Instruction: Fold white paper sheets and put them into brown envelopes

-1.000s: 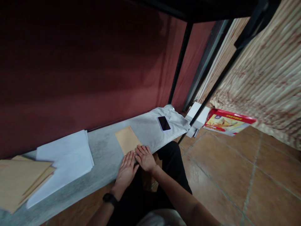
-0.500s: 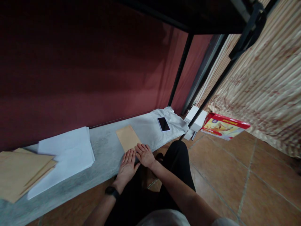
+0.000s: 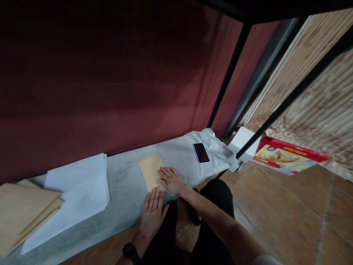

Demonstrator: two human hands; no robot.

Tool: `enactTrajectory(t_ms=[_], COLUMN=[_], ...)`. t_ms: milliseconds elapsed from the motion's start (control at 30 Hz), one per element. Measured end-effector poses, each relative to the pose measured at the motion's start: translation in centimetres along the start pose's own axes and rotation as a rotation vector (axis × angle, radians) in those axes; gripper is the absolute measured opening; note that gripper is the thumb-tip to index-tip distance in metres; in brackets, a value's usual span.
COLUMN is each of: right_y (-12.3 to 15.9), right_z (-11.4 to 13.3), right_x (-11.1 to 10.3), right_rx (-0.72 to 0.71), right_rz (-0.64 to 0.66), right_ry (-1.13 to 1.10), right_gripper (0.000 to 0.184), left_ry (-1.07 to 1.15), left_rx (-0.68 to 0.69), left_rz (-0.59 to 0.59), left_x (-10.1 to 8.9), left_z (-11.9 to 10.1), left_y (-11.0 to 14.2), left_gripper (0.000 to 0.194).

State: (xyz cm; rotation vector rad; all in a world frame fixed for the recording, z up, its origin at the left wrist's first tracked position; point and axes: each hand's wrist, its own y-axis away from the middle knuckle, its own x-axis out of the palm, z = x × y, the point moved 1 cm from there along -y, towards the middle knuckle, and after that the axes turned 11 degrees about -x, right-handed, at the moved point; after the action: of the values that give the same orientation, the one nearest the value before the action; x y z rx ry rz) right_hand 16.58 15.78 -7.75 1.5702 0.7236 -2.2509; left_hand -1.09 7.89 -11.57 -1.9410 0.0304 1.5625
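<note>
A tan paper envelope [image 3: 151,168] lies flat on the grey cloth-covered bench [image 3: 124,176] in front of me. My left hand [image 3: 153,209], with a dark band on its wrist, rests its outstretched fingertips on the envelope's near edge. Across the right side of the envelope lies my right hand [image 3: 171,180], palm down with the fingers extended. Both hands are open and grip nothing. The envelope's near right corner is partly hidden under them. To the right of the envelope is a phone [image 3: 201,153] with a dark screen.
At the left, several tan envelopes [image 3: 24,209] overlap a stack of white paper [image 3: 82,184]. A dark red panel [image 3: 110,92] rises behind the bench. Black frame posts [image 3: 228,77] stand at the right, near a white box [image 3: 244,141] and a red and yellow carton [image 3: 286,154].
My right hand has slid up along the envelope's right side, away from my left hand. My left hand stays at the near edge. The camera view has shifted slightly.
</note>
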Motion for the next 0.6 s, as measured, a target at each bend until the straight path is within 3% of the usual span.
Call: enactTrajectory(t_ms=[333,467,600], right_y=[-6.2,-5.8,-3.1], right_z=[-1.9,-1.5,-0.9], right_x=[0.6,0.9,0.8], right_rx=[0.173,0.186,0.121], right_rz=[-0.007,-0.024,-0.039], right_ry=[-0.032,-0.014,-0.009], right_gripper=[0.054,0.057,0.056], left_ry=[-0.075,-0.098,-0.067], left_rx=[0.013,0.007,-0.020], left_rz=[-0.001,0.033,0.065], left_x=[-0.3,-0.7,-1.2], left_z=[-0.3,-0.6,-0.6], left_y=[-0.1,-0.4,-0.9], left_gripper=[0.057,0.055,0.054])
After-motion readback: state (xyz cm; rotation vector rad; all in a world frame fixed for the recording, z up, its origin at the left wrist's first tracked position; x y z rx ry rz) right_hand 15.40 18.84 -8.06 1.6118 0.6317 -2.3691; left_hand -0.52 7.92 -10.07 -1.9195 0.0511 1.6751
